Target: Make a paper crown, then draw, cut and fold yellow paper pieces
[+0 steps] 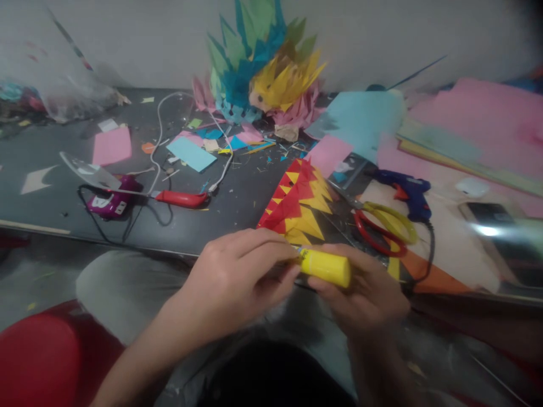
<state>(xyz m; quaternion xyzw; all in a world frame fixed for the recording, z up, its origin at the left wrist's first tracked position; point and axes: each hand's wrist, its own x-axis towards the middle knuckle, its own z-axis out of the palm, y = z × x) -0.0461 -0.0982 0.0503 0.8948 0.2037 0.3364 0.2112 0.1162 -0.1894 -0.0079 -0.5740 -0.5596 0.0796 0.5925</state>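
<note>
A yellow glue stick (324, 268) lies sideways between my two hands, just in front of the table edge. My left hand (237, 282) is closed, its fingertips pinching the left end, which they mostly hide. Around the stick's right part closes my right hand (365, 294), thumb below and fingers behind. Right behind my hands, a red and yellow paper piece with pointed zigzag layers (294, 200) lies on the table. Scissors with red and yellow handles (379, 229) rest to its right.
On the dark table (237, 198) are a knife with a red handle (182, 198), a purple device (112, 198), a blue glue gun (405, 189), a phone (494, 220) and paper sheets (487, 118). Layered paper figures (263, 73) stand by the wall. A red stool (42, 356) is lower left.
</note>
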